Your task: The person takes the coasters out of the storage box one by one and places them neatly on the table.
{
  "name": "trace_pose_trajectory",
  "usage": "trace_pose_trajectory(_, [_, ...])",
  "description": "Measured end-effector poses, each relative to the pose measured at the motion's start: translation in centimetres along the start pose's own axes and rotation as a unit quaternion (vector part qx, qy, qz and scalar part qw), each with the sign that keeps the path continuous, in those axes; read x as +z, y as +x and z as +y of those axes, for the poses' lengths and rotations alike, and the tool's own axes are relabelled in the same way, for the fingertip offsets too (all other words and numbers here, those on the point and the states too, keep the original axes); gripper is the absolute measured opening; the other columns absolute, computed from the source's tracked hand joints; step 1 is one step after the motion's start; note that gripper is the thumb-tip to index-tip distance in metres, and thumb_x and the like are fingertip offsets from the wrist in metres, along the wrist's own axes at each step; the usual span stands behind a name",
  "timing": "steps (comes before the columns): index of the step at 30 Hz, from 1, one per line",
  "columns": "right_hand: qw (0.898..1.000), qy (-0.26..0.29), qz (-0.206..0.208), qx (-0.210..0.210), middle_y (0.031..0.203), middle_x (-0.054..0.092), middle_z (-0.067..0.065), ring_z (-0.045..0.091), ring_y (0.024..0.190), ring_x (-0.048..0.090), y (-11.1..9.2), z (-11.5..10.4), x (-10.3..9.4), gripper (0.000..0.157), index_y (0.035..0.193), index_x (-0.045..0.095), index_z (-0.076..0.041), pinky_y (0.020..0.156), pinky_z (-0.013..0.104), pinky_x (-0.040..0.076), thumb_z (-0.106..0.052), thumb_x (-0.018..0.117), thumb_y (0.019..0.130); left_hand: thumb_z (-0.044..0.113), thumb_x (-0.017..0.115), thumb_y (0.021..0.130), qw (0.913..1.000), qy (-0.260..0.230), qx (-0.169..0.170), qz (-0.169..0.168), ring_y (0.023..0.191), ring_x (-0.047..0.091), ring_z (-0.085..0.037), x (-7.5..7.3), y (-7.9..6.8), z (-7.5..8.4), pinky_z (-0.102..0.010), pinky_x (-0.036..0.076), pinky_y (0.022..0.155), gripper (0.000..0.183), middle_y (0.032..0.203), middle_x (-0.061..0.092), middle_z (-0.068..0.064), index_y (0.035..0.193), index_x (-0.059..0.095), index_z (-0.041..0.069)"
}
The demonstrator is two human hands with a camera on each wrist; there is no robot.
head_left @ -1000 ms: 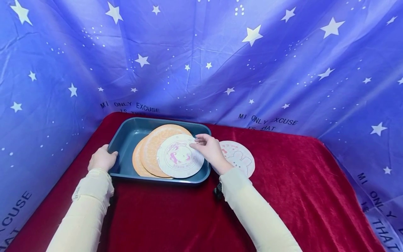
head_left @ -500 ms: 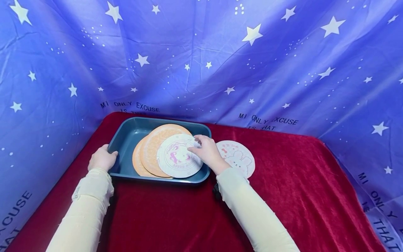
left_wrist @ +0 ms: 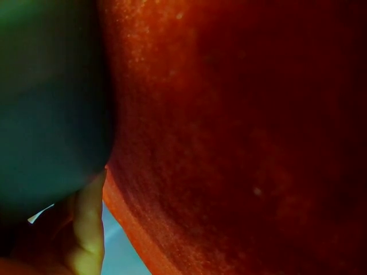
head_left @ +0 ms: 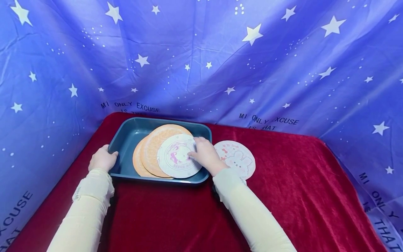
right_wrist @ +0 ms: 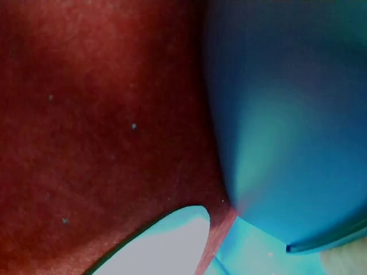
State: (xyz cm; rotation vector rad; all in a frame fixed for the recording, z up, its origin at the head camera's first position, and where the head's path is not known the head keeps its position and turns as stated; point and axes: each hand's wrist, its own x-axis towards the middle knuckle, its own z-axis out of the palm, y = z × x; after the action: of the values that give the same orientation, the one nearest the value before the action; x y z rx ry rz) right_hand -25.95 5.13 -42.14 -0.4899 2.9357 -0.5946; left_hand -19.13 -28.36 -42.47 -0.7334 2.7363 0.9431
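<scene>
My left hand point(head_left: 102, 159) grips the left rim of a dark blue-green rectangular tray point(head_left: 125, 154), its thumb over the edge. Inside lie overlapping round orange cards point(head_left: 152, 154) with a pale pattern. On top of them, toward the right, rests a round white card point(head_left: 171, 168) printed in pink and purple. My right hand point(head_left: 206, 154) reaches over the tray's right rim and pinches this card at its right edge, thumb on its face; the other fingertips are hidden. In the right wrist view a bit of a finger point(right_wrist: 346, 259) shows past the tray's rim.
A round white card with a bunny drawing point(head_left: 240, 162) lies on the red velvet cloth point(head_left: 289, 175), just right of the tray and partly behind the right forearm. A blue curtain with stars point(head_left: 201, 70) hangs behind and on both sides.
My right hand has lowered and moved slightly left, its thumb now farther onto the white card, which has shifted slightly. The left hand and tray have stayed in place.
</scene>
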Motion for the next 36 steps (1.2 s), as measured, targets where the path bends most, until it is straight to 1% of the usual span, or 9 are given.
trace_pose_trajectory(4, [0.999, -0.042, -0.013, 0.004, 0.147, 0.051, 0.017, 0.03, 0.138, 0.046, 0.1, -0.3, 0.4, 0.071, 0.146, 0.043, 0.002, 0.116, 0.04, 0.036, -0.034, 0.071, 0.091, 0.028, 0.043, 0.101, 1.0, 0.002, 0.003, 0.002, 0.114, 0.054, -0.05, 0.0, 0.1, -0.1, -0.064, 0.047, 0.091, 0.053, 0.135, 0.05, -0.034, 0.144, 0.038, -0.001])
trace_pose_trajectory(8, [0.996, -0.085, -0.012, -0.006, 0.144, 0.053, 0.017, 0.03, 0.136, 0.049, -0.1, -0.6, 0.8, 0.069, 0.144, 0.044, 0.003, 0.115, 0.039, 0.039, -0.035, 0.069, 0.092, 0.028, 0.044, 0.101, 1.0, 0.002, 0.002, 0.002, 0.114, 0.054, -0.05, 0.0, 0.1, -0.1, -0.064, 0.047, 0.091, 0.053, 0.135, 0.05, -0.034, 0.145, 0.037, -0.002])
trace_pose_trajectory(14, [0.987, -0.154, 0.014, -0.031, 0.131, 0.061, 0.016, 0.03, 0.122, 0.059, -0.5, -0.7, 1.4, 0.063, 0.136, 0.051, 0.003, 0.102, 0.04, 0.05, -0.038, 0.07, 0.092, 0.028, 0.044, 0.101, 1.0, 0.002, -0.002, 0.0, 0.115, 0.053, -0.05, 0.0, 0.2, -0.1, -0.064, 0.047, 0.092, 0.054, 0.137, 0.049, -0.034, 0.146, 0.036, -0.002])
trace_pose_trajectory(18, [0.984, -0.173, 0.032, -0.04, 0.121, 0.064, 0.015, 0.029, 0.111, 0.062, -0.6, -0.7, 1.6, 0.055, 0.126, 0.057, 0.001, 0.093, 0.04, 0.054, -0.037, 0.071, 0.09, 0.028, 0.044, 0.101, 1.0, 0.004, -0.001, 0.001, 0.115, 0.053, -0.05, 0.0, 0.2, -0.1, -0.064, 0.047, 0.091, 0.054, 0.136, 0.049, -0.034, 0.145, 0.036, -0.002])
trace_pose_trajectory(20, [0.983, -0.178, 0.034, -0.039, 0.119, 0.065, 0.015, 0.03, 0.109, 0.063, -0.6, -0.8, 1.6, 0.053, 0.125, 0.057, 0.001, 0.091, 0.04, 0.055, -0.036, 0.072, 0.09, 0.028, 0.044, 0.101, 1.0, 0.004, -0.001, 0.0, 0.115, 0.053, -0.05, 0.0, 0.2, -0.1, -0.064, 0.047, 0.091, 0.054, 0.136, 0.049, -0.034, 0.145, 0.036, -0.002])
trace_pose_trajectory(23, [0.982, -0.187, 0.022, -0.029, 0.125, 0.063, 0.017, 0.03, 0.114, 0.062, -0.5, -0.9, 1.7, 0.06, 0.133, 0.053, 0.003, 0.095, 0.04, 0.054, -0.038, 0.069, 0.092, 0.027, 0.044, 0.101, 1.0, 0.005, 0.0, 0.001, 0.115, 0.053, -0.051, -0.1, 0.2, -0.1, -0.064, 0.046, 0.092, 0.054, 0.137, 0.048, -0.034, 0.145, 0.036, -0.002])
trace_pose_trajectory(27, [0.978, -0.207, -0.003, -0.018, 0.133, 0.059, 0.017, 0.03, 0.12, 0.058, -0.4, -1.0, 1.9, 0.069, 0.144, 0.044, 0.003, 0.101, 0.04, 0.05, -0.042, 0.062, 0.096, 0.027, 0.044, 0.101, 1.0, 0.005, 0.0, 0.002, 0.116, 0.053, -0.051, -0.1, 0.1, -0.1, -0.064, 0.046, 0.092, 0.054, 0.137, 0.049, -0.034, 0.145, 0.036, -0.002])
trace_pose_trajectory(30, [0.974, -0.223, -0.018, -0.014, 0.136, 0.056, 0.016, 0.029, 0.121, 0.057, -0.4, -1.1, 1.9, 0.07, 0.146, 0.043, 0.001, 0.101, 0.04, 0.048, -0.045, 0.06, 0.096, 0.028, 0.044, 0.101, 1.0, 0.004, 0.001, 0.002, 0.116, 0.053, -0.051, 0.0, 0.0, -0.1, -0.064, 0.046, 0.092, 0.054, 0.137, 0.049, -0.034, 0.146, 0.036, -0.002])
trace_pose_trajectory(36, [0.971, -0.233, -0.046, 0.009, 0.152, 0.044, 0.02, 0.031, 0.134, 0.049, -0.4, -1.4, 1.7, 0.071, 0.149, 0.039, -0.001, 0.107, 0.041, 0.043, -0.048, 0.056, 0.098, 0.028, 0.044, 0.101, 1.0, 0.004, 0.005, 0.001, 0.115, 0.053, -0.05, 0.0, 0.1, 0.0, -0.064, 0.047, 0.091, 0.054, 0.136, 0.049, -0.034, 0.145, 0.036, -0.002])
